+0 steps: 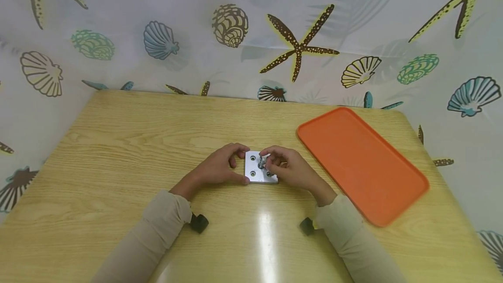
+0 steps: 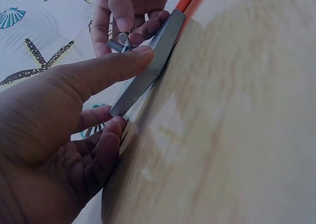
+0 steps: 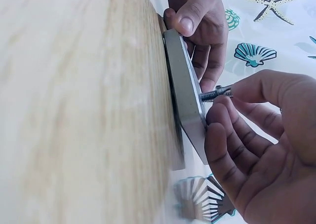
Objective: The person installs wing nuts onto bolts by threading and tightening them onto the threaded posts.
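Observation:
A small silver metal plate (image 1: 253, 166) with round holes lies on the table in the head view. My left hand (image 1: 220, 165) holds its left side, thumb at the near corner and fingers at the far one. A threaded bolt (image 3: 209, 95) stands up from the plate's face in the right wrist view. On the bolt sits a wing nut (image 2: 124, 38), seen in the left wrist view. With thumb and fingertips, my right hand (image 1: 291, 169) pinches the wing nut above the plate. Those fingers partly cover the plate's right side.
An orange tray (image 1: 365, 165) lies at an angle on the right of the wooden table (image 1: 157, 130). Behind the table hangs a white cloth (image 1: 188, 73) printed with shells and starfish. Dark wrist cameras (image 1: 199, 223) hang below both sleeves.

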`<action>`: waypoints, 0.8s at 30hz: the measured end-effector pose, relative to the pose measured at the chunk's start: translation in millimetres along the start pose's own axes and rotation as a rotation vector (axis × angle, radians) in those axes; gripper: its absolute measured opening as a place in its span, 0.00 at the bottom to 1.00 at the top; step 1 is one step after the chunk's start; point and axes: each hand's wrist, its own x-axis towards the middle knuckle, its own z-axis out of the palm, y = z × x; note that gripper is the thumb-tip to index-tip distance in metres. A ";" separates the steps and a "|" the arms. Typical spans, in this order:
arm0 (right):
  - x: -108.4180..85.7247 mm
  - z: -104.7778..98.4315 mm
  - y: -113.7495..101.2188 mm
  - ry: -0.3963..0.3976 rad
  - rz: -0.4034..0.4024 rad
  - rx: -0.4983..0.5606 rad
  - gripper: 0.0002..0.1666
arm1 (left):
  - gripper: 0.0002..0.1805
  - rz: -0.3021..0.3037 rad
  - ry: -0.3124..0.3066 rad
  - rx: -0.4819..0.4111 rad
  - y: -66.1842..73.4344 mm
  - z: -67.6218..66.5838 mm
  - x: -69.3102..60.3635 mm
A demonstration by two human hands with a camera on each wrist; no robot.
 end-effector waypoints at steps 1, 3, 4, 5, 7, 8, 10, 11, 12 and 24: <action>0.1 -0.1 -0.4 -0.001 0.004 -0.002 0.16 | 0.45 0.000 0.000 -0.001 0.1 0.0 0.0; 0.2 -0.3 -1.8 -0.005 0.027 -0.001 0.16 | 0.45 -0.001 0.000 -0.001 0.0 0.1 0.0; 0.2 -0.5 -2.9 -0.007 0.036 0.000 0.16 | 0.45 -0.002 0.001 0.000 0.0 0.2 0.1; 0.3 -0.6 -3.7 -0.007 0.042 0.000 0.16 | 0.45 -0.002 0.001 0.001 0.0 0.3 0.1; 0.6 -0.7 -5.4 -0.007 0.052 0.001 0.15 | 0.45 -0.002 0.003 0.004 -0.3 0.4 0.1; 0.7 -0.7 -6.0 -0.007 0.053 0.002 0.15 | 0.45 -0.002 0.004 0.006 -0.4 0.4 0.0; 0.8 -0.6 -6.8 -0.006 0.057 0.003 0.15 | 0.45 -0.002 0.004 0.006 -0.3 0.3 0.1; 0.8 -0.7 -6.9 -0.005 0.058 0.003 0.15 | 0.45 -0.002 0.003 0.005 -0.2 0.3 0.1; 0.8 -0.7 -6.8 -0.005 0.059 0.002 0.15 | 0.45 -0.003 0.002 0.004 -0.2 0.3 0.2; -0.2 -0.6 -7.8 -0.007 0.070 0.008 0.15 | 0.45 -0.003 0.002 -0.001 1.1 0.0 -0.6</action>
